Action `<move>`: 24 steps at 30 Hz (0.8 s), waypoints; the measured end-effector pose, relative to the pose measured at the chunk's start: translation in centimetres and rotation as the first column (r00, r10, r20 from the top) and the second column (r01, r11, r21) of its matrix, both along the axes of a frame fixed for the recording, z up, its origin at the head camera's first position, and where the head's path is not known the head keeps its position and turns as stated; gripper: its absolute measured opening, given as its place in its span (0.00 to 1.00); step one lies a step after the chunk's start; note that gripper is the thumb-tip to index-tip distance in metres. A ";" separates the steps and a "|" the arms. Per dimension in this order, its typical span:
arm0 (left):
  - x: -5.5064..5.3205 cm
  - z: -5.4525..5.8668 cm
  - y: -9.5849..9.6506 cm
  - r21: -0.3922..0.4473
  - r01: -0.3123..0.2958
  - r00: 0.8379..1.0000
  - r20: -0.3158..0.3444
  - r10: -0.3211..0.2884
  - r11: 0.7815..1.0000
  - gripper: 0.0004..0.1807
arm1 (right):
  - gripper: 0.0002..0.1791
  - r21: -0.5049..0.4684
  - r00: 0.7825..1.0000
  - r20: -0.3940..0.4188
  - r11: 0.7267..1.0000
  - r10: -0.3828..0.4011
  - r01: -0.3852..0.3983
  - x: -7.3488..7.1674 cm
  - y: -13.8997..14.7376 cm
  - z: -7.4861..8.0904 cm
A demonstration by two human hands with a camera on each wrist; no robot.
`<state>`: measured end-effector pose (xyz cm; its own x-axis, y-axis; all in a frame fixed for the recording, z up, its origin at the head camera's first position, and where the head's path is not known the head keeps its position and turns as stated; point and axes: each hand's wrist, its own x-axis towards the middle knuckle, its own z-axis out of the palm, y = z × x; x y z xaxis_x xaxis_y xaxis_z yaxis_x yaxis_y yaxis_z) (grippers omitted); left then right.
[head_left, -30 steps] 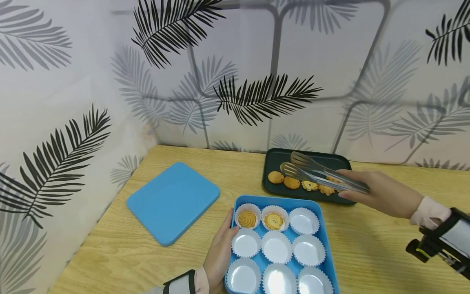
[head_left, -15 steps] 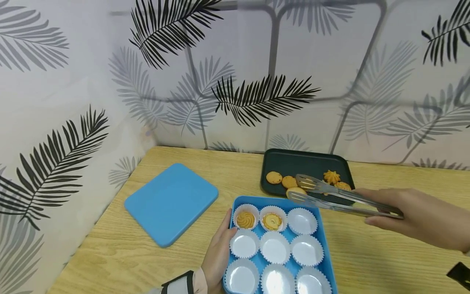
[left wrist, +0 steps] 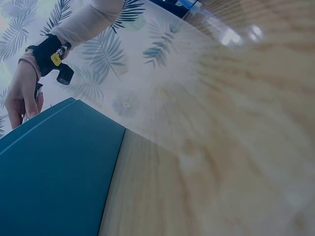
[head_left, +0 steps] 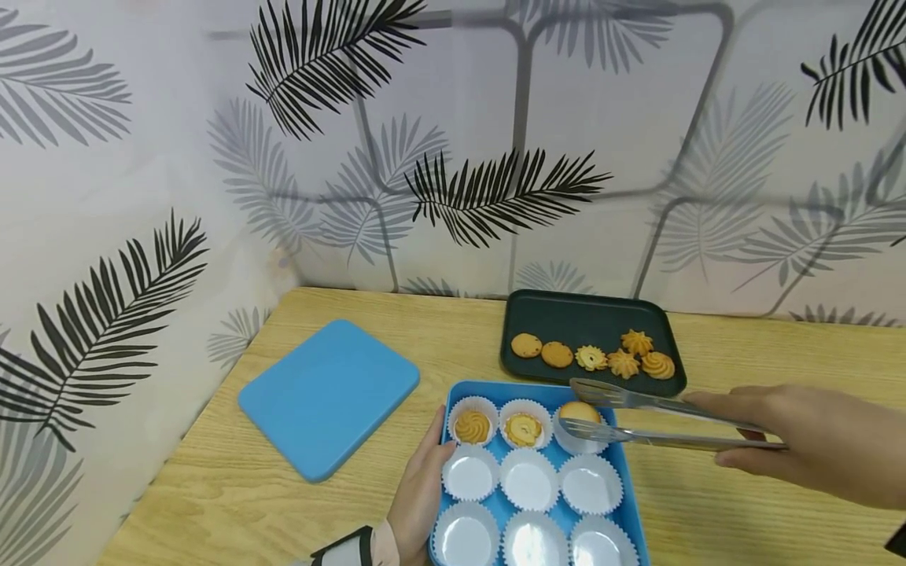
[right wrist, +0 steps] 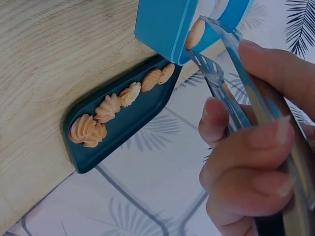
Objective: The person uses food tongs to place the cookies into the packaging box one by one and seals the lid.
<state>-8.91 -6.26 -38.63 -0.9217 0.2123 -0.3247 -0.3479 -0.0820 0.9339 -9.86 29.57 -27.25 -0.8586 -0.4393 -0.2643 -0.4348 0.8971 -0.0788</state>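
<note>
My right hand (head_left: pixel 814 440) holds metal tongs (head_left: pixel 672 439), gripping them in the right wrist view too. Their slotted tips lie either side of a round cookie (head_left: pixel 579 412) at the back right paper cup (head_left: pixel 579 445) of a blue box (head_left: pixel 632 487); whether they touch it is unclear. A swirl cookie (head_left: pixel 472 427) and a flower-shaped cookie (head_left: pixel 524 429) sit in the other two back cups. On the box's left side my left hand (head_left: pixel 418 487) holds the wall, thumb at the rim, fingers along the outside.
Behind the box a dark green tray (head_left: pixel 566 314) bears several cookies (head_left: pixel 591 358) along its near side. A blue lid (head_left: pixel 329 397) lies on the wooden table (head_left: pixel 212 495) to the left. A leaf-patterned cloth (head_left: pixel 467 94) hangs behind the table.
The tongs have taken a round cookie from the tray and carried it toward me to the back right cup. My left hand has stayed on the box.
</note>
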 end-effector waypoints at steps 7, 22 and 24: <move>0.0 0.0 -0.1 -0.002 0.001 1.000 -0.010 -0.001 1.000 0.33 | 0.30 0.046 0.999 -0.050 0.999 0.002 0.000 0.2 -1.0 0.2; 0.2 0.1 0.1 -0.038 -0.018 0.999 -0.030 0.017 0.999 0.33 | 0.30 0.168 0.984 -0.159 0.984 0.083 -0.056 -0.1 -2.9 0.9; 0.1 0.1 0.0 -0.043 -0.017 0.999 -0.036 0.015 0.999 0.33 | 0.30 0.179 0.984 -0.152 0.982 0.091 -0.063 -0.3 -3.2 0.9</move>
<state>-8.78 -6.24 -38.52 -0.9362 0.1838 -0.2997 -0.3129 -0.0469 0.9486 -10.13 26.42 -26.38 -0.8610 -0.4656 -0.2049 -0.4977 0.8542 0.1504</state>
